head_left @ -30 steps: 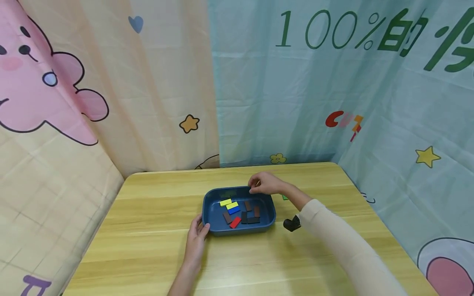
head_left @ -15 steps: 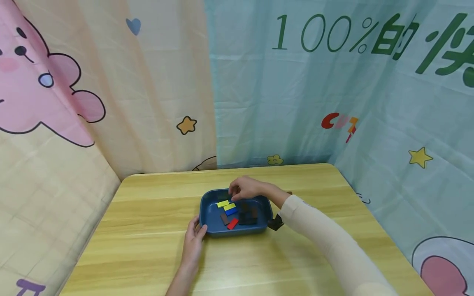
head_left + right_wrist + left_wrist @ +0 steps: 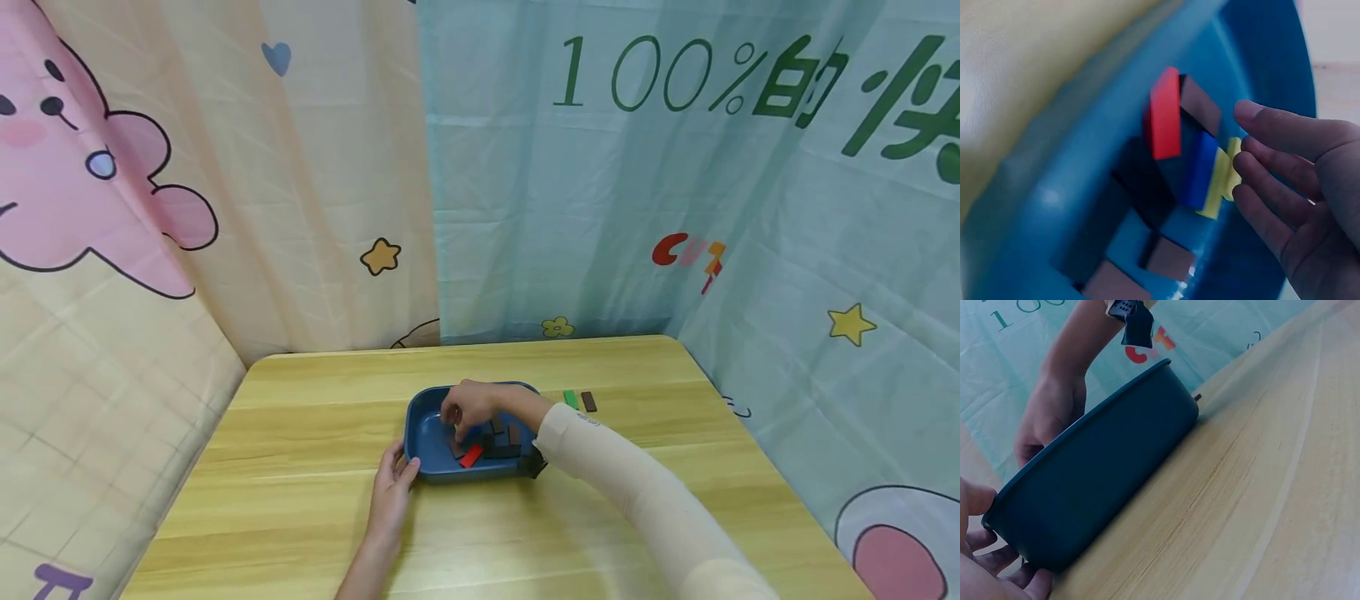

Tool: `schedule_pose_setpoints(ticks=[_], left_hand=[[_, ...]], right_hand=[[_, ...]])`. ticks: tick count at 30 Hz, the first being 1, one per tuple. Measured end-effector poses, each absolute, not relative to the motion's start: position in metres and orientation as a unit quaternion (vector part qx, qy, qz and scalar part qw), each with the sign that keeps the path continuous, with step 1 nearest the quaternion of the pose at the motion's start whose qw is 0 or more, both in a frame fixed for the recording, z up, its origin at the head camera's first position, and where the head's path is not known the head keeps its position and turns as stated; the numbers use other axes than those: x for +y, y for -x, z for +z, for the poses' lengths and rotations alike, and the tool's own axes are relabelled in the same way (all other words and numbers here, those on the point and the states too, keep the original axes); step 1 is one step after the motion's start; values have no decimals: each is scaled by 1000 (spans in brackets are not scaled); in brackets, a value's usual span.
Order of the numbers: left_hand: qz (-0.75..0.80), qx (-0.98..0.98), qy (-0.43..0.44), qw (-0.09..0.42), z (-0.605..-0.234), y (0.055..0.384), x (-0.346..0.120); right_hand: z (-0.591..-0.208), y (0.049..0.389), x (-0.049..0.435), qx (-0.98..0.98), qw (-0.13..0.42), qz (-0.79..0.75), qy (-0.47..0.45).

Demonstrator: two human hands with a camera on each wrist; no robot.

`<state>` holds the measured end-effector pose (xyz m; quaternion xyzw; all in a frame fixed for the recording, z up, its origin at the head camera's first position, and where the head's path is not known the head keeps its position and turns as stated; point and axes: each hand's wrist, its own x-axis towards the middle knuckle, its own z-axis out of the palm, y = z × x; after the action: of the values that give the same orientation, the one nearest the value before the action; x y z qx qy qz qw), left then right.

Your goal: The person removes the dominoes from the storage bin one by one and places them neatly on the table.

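A dark blue tray [image 3: 465, 477] with rounded corners stands on the table. My left hand [image 3: 393, 483] grips its near left corner, thumb at the rim and fingers against the wall, as the left wrist view shows. My right hand [image 3: 472, 405] reaches down into the tray from the right. In the right wrist view its thumb and fingers are apart with nothing between them, beside a yellow domino-like block [image 3: 1233, 172]. Near the fingers lie a blue block [image 3: 1200, 169], a red block [image 3: 1166, 115] and a brown block [image 3: 1201, 105]. Several dark and brown blocks lie further right.
Right of the tray, a green block [image 3: 572, 400] and a brown block [image 3: 588, 402] lie on the wooden table [image 3: 315, 417]. A black wrist camera [image 3: 535, 463] on the right arm overlaps the tray's right end. Printed curtains [image 3: 337, 167] hang behind the table.
From the tray's back right rim, my right hand has moved left and down into the tray, over the yellow blocks. The green and brown blocks on the table have come into view. My left hand keeps its grip.
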<state>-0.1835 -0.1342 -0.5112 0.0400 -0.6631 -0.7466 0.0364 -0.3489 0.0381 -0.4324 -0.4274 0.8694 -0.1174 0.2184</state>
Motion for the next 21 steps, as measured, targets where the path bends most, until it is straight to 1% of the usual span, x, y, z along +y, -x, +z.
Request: schedule_pose_setpoints(ticks=[6,12,18,21], left_hand=[[-744,-666,-42,38,-512,185,-131],[-745,-665,-45,34,-512,184,-134],[-742,-668,-45,32,-515,184,-136],[-739,-672,-43,33,-515,186,-136]], right_hand=[[-447,345,36,872,217,-93,430],[-450,339,31,873,216,-78,431],[-456,337,30,870,209,-100,436],[-458,339,32,865,213,-139,432]])
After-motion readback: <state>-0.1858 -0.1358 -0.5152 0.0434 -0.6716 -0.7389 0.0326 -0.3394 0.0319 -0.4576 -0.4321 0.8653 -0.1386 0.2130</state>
